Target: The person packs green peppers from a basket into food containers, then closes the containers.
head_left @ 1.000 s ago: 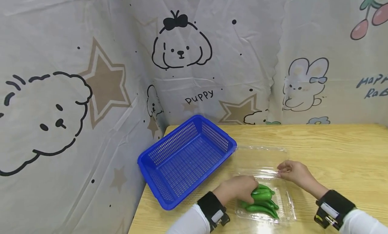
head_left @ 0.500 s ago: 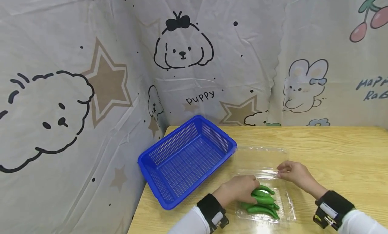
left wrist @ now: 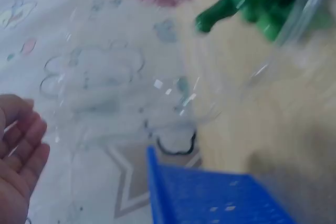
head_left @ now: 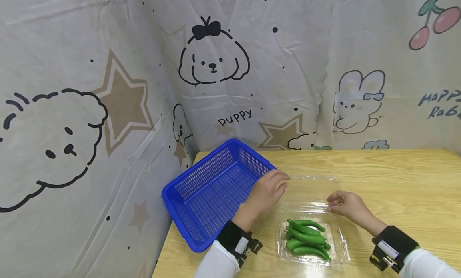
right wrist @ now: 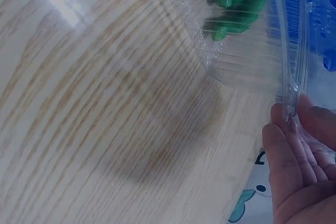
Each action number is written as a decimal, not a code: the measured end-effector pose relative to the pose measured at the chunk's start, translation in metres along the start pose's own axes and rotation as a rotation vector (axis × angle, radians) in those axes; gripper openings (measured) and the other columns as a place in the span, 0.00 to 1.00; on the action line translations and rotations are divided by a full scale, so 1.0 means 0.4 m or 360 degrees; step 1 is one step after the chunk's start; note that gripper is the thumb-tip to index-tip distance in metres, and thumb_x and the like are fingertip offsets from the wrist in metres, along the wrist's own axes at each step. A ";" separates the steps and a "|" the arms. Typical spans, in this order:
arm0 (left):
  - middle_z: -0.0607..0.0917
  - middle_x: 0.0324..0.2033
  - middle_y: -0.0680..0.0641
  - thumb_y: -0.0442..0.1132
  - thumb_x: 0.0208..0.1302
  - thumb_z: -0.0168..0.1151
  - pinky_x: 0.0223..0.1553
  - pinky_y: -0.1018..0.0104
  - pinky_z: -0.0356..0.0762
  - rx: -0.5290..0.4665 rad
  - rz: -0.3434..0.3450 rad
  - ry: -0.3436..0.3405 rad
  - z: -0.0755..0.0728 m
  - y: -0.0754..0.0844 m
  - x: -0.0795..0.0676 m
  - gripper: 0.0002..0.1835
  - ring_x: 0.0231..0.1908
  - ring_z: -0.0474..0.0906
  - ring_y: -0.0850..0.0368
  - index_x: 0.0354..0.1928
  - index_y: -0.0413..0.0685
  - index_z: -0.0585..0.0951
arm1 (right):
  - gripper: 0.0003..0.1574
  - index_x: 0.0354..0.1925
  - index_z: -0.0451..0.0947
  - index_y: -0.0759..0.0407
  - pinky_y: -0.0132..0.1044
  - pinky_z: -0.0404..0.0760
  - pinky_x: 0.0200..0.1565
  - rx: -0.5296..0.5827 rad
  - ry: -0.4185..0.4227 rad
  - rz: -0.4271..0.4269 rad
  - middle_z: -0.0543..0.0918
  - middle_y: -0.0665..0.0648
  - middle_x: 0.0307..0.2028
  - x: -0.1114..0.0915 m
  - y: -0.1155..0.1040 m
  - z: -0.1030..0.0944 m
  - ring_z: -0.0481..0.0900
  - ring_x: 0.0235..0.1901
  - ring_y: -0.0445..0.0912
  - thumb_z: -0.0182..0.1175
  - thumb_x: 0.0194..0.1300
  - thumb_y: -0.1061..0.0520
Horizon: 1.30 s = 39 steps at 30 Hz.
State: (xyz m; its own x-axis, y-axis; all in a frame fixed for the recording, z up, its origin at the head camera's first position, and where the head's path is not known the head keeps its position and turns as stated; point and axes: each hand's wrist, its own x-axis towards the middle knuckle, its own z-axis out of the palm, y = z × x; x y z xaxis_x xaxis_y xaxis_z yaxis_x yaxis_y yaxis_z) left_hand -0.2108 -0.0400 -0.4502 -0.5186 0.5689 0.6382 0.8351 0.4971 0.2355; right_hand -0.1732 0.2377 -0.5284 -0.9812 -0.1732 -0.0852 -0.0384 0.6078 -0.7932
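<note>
Several green chili peppers (head_left: 306, 239) lie piled in the base of a clear plastic clamshell box (head_left: 337, 252). Its transparent lid (head_left: 313, 186) is folded back, away from the person. My right hand (head_left: 347, 206) pinches the box's edge near the hinge; in the right wrist view, thumb and fingers (right wrist: 286, 153) meet on the plastic rim. Beside the lid, above the near right rim of a blue basket (head_left: 223, 190), hovers my left hand (head_left: 264, 192). Its fingers are loosely bent around nothing, as the blurred left wrist view also shows the hand (left wrist: 21, 156).
The blue basket stands left of the box with no peppers in it, close to the patterned cloth (head_left: 223, 90) that hangs behind and at the left. Both rest on a wooden table (head_left: 396, 170). Black straps with small cameras (head_left: 394, 248) sit on the wrists.
My left hand has let go of the peppers and risen up and left toward the basket's rim. The whole pile now shows. My right hand keeps its place on the box.
</note>
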 end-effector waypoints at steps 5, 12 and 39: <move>0.83 0.48 0.47 0.38 0.62 0.63 0.55 0.67 0.72 -0.0044 -0.0419 -0.0262 -0.043 -0.029 0.035 0.14 0.51 0.78 0.54 0.49 0.43 0.81 | 0.20 0.43 0.78 0.69 0.33 0.80 0.31 -0.0007 -0.0003 -0.0017 0.84 0.58 0.33 -0.001 -0.002 -0.005 0.81 0.33 0.47 0.68 0.55 0.57; 0.77 0.26 0.53 0.45 0.60 0.64 0.34 0.72 0.69 0.0047 -0.0642 -0.0801 -0.063 -0.040 0.076 0.13 0.30 0.73 0.61 0.39 0.43 0.81 | 0.20 0.43 0.78 0.69 0.33 0.80 0.32 0.0005 -0.0001 -0.0012 0.84 0.58 0.34 0.002 -0.002 -0.004 0.81 0.34 0.47 0.68 0.55 0.56; 0.84 0.30 0.55 0.44 0.62 0.62 0.33 0.77 0.73 0.0088 -0.0648 -0.0800 -0.044 -0.015 0.088 0.07 0.30 0.77 0.66 0.34 0.49 0.81 | 0.31 0.50 0.73 0.74 0.37 0.81 0.35 0.0048 -0.0038 0.0076 0.84 0.65 0.40 0.001 0.007 -0.038 0.82 0.39 0.54 0.66 0.59 0.52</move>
State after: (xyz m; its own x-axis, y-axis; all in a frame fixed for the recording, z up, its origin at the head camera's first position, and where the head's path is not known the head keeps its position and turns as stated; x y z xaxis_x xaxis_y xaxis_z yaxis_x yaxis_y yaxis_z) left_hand -0.2310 -0.0345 -0.4164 -0.8254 0.5585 0.0817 0.5500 0.7631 0.3394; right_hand -0.1765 0.2510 -0.5215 -0.9769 -0.1633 -0.1379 0.0146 0.5925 -0.8055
